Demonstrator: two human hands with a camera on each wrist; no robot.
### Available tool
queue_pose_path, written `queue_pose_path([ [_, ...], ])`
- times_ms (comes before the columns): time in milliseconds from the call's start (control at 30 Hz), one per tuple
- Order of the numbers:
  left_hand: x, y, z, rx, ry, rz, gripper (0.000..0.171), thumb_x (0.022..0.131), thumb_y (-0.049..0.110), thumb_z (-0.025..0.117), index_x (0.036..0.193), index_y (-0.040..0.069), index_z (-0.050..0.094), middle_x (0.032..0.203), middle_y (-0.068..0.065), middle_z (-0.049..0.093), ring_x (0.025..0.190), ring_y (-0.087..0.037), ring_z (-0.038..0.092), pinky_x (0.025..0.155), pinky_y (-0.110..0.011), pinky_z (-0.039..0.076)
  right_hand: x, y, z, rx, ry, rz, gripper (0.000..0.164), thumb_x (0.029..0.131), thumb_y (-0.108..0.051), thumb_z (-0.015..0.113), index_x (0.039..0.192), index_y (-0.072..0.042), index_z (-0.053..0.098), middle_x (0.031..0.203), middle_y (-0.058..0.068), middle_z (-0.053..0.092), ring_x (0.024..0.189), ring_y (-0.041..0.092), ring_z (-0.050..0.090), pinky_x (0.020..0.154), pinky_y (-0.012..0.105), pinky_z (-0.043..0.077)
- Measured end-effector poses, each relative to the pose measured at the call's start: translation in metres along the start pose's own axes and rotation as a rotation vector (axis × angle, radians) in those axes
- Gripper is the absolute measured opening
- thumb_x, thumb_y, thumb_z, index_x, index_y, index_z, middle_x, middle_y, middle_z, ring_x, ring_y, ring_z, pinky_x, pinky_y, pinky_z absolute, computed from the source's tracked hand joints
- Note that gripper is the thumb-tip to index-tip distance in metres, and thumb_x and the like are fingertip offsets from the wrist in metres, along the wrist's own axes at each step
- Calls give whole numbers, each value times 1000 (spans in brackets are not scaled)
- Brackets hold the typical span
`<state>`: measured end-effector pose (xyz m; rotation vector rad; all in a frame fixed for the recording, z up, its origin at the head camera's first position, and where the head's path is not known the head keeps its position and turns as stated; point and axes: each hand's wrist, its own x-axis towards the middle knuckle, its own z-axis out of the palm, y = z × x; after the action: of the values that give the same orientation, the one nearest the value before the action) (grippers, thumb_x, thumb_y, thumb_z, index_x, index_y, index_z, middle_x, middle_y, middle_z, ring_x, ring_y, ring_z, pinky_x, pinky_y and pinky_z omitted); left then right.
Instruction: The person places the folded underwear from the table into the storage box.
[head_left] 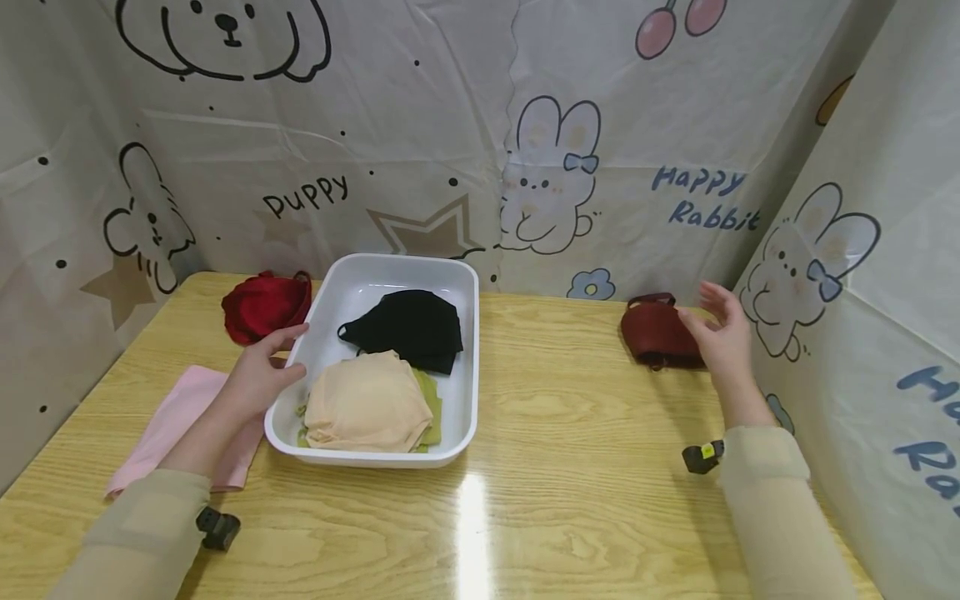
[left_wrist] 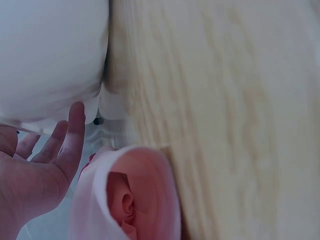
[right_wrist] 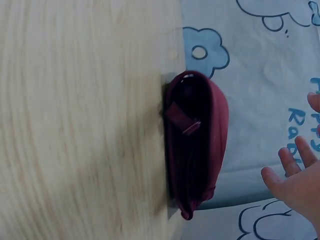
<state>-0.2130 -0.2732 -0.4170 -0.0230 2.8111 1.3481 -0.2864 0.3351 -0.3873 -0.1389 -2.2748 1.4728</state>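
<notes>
My left hand (head_left: 258, 379) touches the left rim of a white plastic tray (head_left: 477, 358), thumb and forefinger apart; the left wrist view shows its fingers extended beside the tray's outer wall. Inside the tray, a folded black bra (head_left: 408, 329) lies behind a folded beige garment (head_left: 367, 404), with olive-green cloth (head_left: 430, 408) partly hidden underneath. At the right, my right hand (head_left: 727, 350) hovers with spread, loosely bent fingers beside a folded maroon bra (head_left: 660, 333), overlapping its right end in the head view. The right wrist view shows the bra's hollow side, a strap and slider, with the fingers apart from it.
Bright red folded fabric (head_left: 262, 308) lies behind my left hand, left of the tray. A folded pink cloth (head_left: 183, 400) is partly under my left forearm. Printed cloth walls (head_left: 420, 125) enclose the wooden table (head_left: 585, 467) at the back and both sides.
</notes>
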Motion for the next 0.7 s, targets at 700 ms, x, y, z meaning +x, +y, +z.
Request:
queue_pose_path([
  [700,1,-3,1,-2,13,32,61,89,10,56,146,11,35,129,-25,48,99,-37,56,76,-36,52,12,38,-8,-190,-60,162,69,90,-32,62,147,-10,30,150,17,29,137,36,26,110,50,25],
])
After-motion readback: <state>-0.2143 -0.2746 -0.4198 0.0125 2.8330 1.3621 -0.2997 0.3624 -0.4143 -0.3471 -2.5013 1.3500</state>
